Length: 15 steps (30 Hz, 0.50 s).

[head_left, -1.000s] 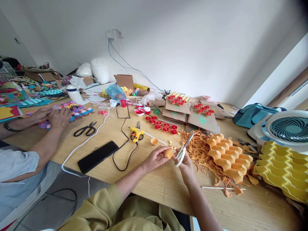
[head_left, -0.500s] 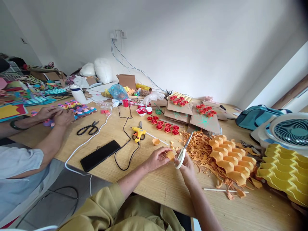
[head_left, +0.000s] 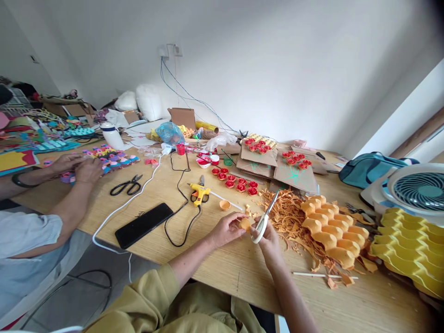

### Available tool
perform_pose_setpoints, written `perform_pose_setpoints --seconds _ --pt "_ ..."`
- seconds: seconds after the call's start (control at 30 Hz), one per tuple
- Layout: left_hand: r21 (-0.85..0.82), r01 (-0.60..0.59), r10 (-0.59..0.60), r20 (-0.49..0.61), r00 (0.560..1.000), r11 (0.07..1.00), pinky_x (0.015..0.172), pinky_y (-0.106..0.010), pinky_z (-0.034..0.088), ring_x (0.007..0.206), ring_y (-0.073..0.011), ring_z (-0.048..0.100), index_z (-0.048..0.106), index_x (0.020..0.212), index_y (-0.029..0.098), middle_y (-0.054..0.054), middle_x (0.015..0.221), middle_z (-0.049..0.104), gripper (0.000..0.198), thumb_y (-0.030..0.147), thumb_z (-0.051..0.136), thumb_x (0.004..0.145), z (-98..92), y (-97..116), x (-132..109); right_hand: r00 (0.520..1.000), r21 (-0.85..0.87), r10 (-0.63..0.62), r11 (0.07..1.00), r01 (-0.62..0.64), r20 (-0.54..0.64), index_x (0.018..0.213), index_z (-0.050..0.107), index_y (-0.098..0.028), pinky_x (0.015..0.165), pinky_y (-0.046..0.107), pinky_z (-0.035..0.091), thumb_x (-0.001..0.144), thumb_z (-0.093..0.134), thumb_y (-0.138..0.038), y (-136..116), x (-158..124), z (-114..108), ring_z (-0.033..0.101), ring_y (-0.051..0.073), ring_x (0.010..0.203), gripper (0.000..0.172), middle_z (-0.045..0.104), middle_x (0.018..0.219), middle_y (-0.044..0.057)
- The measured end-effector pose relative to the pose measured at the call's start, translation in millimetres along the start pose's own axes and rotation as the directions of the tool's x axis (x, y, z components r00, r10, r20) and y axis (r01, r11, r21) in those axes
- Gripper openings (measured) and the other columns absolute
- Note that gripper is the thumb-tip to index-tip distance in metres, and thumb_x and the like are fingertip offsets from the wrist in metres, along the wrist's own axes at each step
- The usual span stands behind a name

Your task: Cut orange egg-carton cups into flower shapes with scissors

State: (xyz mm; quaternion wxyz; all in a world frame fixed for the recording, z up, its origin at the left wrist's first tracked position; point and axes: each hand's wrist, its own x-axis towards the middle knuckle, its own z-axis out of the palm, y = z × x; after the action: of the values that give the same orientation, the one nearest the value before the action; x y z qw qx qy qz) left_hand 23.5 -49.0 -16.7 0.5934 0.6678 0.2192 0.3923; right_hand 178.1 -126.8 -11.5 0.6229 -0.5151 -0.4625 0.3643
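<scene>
My left hand [head_left: 227,230] pinches a small orange carton cup [head_left: 245,224] above the table's front part. White-handled scissors [head_left: 264,222] are in my right hand [head_left: 268,243], their blades pointing up and away, just right of the cup. An orange cup [head_left: 225,205] stands on the table beyond my left hand. Orange scraps [head_left: 282,212] are heaped to the right of the scissors, beside an orange egg tray [head_left: 335,229]. Several red paper roses [head_left: 241,187] sit farther back.
A yellow glue gun [head_left: 199,194], a black phone [head_left: 144,225] and black scissors [head_left: 126,185] lie to the left. Another person's hands [head_left: 86,169] work at far left. A yellow egg tray [head_left: 409,249] and a white fan [head_left: 416,189] are at right; cardboard [head_left: 294,175] lies behind.
</scene>
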Motion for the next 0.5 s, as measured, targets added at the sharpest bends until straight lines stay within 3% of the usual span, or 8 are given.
perform_pose_setpoints --seconds 0.23,0.37,0.43,0.5 --pt "-0.157 0.122 -0.134 -0.068 0.989 0.980 0.063 -0.023 0.051 0.080 -0.0159 0.064 0.062 0.115 0.016 -0.007 0.103 0.064 0.045 0.032 0.074 0.075 -6.5 9 2 1.000 -0.104 -0.013 0.995 0.011 -0.023 0.106 0.053 -0.023 0.064 0.031 0.047 0.082 0.065 -0.050 1 1 -8 0.058 0.018 0.069 0.039 0.063 0.080 0.001" --pt "-0.206 0.090 -0.123 -0.151 0.981 0.974 0.065 -0.024 0.051 0.088 -0.0184 0.062 0.062 0.112 0.015 -0.007 0.099 0.063 0.047 0.035 0.077 0.073 -9.2 13 4 0.997 -0.250 -0.083 0.965 0.079 -0.004 0.084 0.058 -0.022 0.068 0.031 0.041 0.080 0.068 -0.041 -1 -2 -12 0.051 0.017 0.070 0.021 0.058 0.075 0.000" --pt "-0.222 0.071 -0.115 -0.195 0.974 0.972 0.066 -0.024 0.051 0.089 -0.0186 0.061 0.063 0.111 0.016 -0.007 0.101 0.063 0.047 0.036 0.078 0.072 -10.5 13 4 0.991 -0.354 -0.130 0.926 0.133 0.033 0.072 0.057 -0.022 0.071 0.031 0.036 0.077 0.070 -0.035 -3 -3 -14 0.047 0.016 0.067 0.019 0.056 0.069 -0.002" --pt "-0.236 0.055 -0.110 -0.226 0.968 0.970 0.067 -0.025 0.050 0.086 -0.0170 0.061 0.063 0.112 0.016 -0.007 0.105 0.063 0.047 0.038 0.078 0.072 -12.0 13 4 0.973 -0.525 -0.199 0.820 0.229 0.114 0.070 0.056 -0.023 0.073 0.032 0.033 0.077 0.069 -0.033 -4 -4 -15 0.048 0.016 0.067 0.019 0.056 0.068 -0.002"
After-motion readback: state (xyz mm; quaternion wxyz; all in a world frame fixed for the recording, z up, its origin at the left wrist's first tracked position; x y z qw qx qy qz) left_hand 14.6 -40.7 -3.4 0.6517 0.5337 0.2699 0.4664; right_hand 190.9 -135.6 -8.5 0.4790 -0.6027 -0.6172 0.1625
